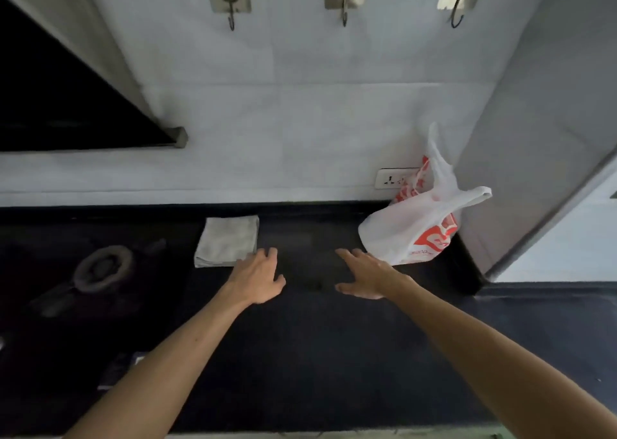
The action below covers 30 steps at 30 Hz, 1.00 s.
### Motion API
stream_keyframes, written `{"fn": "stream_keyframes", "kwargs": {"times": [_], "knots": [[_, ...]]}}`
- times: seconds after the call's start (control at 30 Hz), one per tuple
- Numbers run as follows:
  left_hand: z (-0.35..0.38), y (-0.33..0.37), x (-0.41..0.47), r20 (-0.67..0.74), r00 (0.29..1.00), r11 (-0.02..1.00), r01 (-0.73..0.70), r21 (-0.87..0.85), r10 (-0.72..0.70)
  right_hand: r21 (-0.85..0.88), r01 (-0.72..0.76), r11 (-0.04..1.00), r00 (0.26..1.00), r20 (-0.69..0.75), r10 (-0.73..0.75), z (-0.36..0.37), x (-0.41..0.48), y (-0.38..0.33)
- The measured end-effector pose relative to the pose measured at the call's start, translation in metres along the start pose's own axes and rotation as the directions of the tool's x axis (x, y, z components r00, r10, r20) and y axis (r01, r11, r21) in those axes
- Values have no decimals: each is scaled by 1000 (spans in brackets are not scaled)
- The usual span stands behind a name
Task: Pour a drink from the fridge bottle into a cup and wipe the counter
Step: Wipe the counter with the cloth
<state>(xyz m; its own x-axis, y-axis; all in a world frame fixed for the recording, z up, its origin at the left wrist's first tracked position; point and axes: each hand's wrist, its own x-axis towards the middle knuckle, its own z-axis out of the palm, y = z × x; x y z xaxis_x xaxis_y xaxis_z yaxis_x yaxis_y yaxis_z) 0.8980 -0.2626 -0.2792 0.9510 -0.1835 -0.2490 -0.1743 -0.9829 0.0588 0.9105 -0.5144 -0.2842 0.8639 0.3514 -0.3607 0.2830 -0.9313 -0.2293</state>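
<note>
A folded grey cloth (227,240) lies on the black counter (300,355) near the back wall. My left hand (258,280) hovers palm down just in front of the cloth's right corner, fingers spread, holding nothing. My right hand (365,276) is stretched out beside it over the dark counter, fingers apart and empty. No bottle or cup is in view.
A white plastic bag (414,225) with red print stands in the back right corner, in front of a wall socket (390,179). A gas burner (103,266) sits on the left. Three hooks (344,1) hang on the tiled wall above. A grey panel (534,138) borders the right.
</note>
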Motion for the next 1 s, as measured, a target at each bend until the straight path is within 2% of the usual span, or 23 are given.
{"fn": "stream_keyframes", "kwargs": {"times": [0.13, 0.23, 0.43, 0.7, 0.8, 0.93, 1.0], "knots": [[18, -45, -24, 31, 992, 990, 121, -67, -119, -6, 79, 997, 996, 43, -78, 6, 28, -38], [32, -70, -37, 80, 980, 982, 184, -51, -180, -4, 110, 994, 992, 64, -110, 13, 44, -62], [70, -98, -53, 151, 968, 973, 216, -82, -202, -21, 130, 991, 982, 139, -126, 35, 67, -100], [137, -112, -51, 134, 962, 960, 255, -120, -239, 32, 118, 992, 981, 153, -122, 60, 100, -119], [157, -116, -46, 124, 944, 937, 321, -137, -305, 52, 110, 993, 989, 93, -114, 68, 114, -117], [180, -114, -42, 34, 925, 911, 378, -161, -378, 94, 104, 990, 988, -120, -92, 82, 136, -118], [188, -112, -41, 11, 918, 906, 393, -154, -396, 129, 131, 983, 979, -176, -108, 87, 151, -124]]}}
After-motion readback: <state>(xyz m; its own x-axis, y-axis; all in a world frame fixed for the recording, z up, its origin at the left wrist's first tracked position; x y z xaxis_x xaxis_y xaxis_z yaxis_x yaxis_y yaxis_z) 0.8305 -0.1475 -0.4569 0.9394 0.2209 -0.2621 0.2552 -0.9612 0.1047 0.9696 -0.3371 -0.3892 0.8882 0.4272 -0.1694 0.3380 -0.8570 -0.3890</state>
